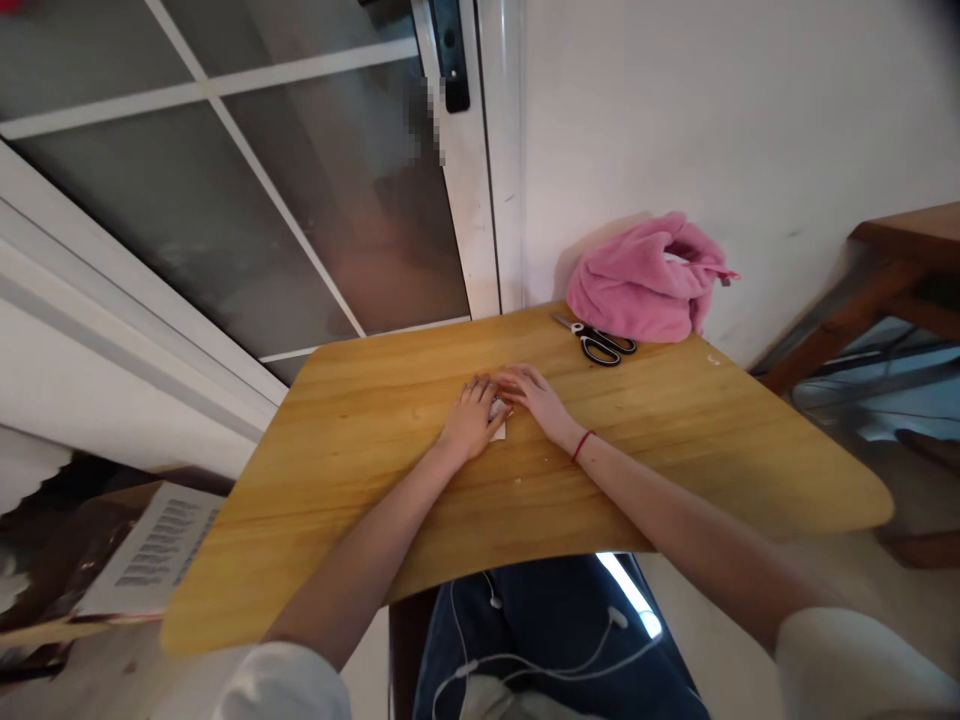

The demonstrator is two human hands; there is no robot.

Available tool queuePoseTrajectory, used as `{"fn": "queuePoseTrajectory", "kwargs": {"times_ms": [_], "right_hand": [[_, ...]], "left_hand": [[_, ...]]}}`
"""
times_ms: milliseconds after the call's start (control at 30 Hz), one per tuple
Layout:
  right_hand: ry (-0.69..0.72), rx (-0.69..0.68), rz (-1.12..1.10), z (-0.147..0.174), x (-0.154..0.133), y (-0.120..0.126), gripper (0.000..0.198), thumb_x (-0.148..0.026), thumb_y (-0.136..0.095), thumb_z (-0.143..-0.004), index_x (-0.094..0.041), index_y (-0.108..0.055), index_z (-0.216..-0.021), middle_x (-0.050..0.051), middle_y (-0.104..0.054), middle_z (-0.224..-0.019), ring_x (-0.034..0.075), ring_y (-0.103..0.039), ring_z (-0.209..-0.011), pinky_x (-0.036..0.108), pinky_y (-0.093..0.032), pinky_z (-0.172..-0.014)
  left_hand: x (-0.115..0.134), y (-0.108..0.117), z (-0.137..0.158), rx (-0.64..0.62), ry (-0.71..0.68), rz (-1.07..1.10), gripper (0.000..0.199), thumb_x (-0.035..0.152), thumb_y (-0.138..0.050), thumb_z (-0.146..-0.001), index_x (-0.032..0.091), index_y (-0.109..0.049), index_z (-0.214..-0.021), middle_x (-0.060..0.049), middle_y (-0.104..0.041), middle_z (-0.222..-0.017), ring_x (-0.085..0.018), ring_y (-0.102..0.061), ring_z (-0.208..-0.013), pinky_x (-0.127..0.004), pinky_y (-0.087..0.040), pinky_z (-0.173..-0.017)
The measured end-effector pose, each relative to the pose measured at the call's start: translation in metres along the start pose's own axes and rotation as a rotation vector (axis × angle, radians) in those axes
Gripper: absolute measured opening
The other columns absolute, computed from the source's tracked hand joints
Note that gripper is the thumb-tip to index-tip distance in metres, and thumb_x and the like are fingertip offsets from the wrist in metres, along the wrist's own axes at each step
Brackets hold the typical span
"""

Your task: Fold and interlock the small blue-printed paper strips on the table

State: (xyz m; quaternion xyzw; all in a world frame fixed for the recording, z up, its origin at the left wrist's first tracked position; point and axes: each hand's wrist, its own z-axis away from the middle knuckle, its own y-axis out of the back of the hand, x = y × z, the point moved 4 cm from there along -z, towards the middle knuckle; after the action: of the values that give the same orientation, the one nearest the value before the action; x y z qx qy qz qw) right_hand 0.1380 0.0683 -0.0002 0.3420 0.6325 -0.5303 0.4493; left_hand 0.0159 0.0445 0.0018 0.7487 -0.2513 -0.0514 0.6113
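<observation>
Spread left hand [470,418] half-covers a white piece [499,434], seemingly unfinished; right hand's [537,397] grip is unclear, scissors [591,334] idle at two o'clock.

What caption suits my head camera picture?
Left hand and right hand at a small white item on a wooden table, scissors beyond.

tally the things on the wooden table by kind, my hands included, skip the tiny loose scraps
hands: 2 (left hand, right hand)
scissors: 1 pair
pink fluffy item: 1
small white piece by the hands: 1, partly covered, so more may be hidden
total: at least 5
</observation>
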Motion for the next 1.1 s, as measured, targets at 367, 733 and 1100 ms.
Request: {"fn": "queuePoseTrajectory", "kwargs": {"times_ms": [367,733,1100], "right_hand": [[0.018,0.009,0.049,0.0,0.0,-0.006,0.022,-0.035,-0.057,-0.074,-0.021,-0.05,-0.09,0.003,-0.06,-0.095,0.014,-0.058,-0.093,0.033,-0.046,-0.087],[0.015,0.053,0.033,-0.001,0.003,0.001,0.026,-0.039,-0.059,-0.071,-0.021,-0.052,-0.089,0.004,-0.06,-0.094,0.016,-0.059,-0.088,0.034,-0.048,-0.085],[0.004,0.055,0.055,-0.003,0.002,0.002,0.027,-0.041,-0.06,-0.07,-0.019,-0.055,-0.086,0.006,-0.062,-0.09,0.017,-0.061,-0.084,0.036,-0.049,-0.08]], "left_hand": [[0.0,0.004,-0.001,0.033,-0.039,0.014,0.049,0.044,-0.032,-0.089,0.013,-0.043,-0.124,-0.014,-0.044,-0.131,-0.024,-0.03,-0.129,-0.042,-0.024,-0.107],[0.002,0.02,0.006,0.143,0.052,0.184,0.031,0.034,-0.036,-0.089,0.019,-0.05,-0.112,-0.009,-0.058,-0.111,-0.021,-0.051,-0.109,-0.038,-0.038,-0.096],[-0.026,0.023,0.01,0.201,0.191,0.251,0.045,0.0,-0.033,-0.074,0.018,-0.049,-0.112,-0.009,-0.056,-0.114,-0.018,-0.051,-0.108,-0.033,-0.04,-0.096]]}}
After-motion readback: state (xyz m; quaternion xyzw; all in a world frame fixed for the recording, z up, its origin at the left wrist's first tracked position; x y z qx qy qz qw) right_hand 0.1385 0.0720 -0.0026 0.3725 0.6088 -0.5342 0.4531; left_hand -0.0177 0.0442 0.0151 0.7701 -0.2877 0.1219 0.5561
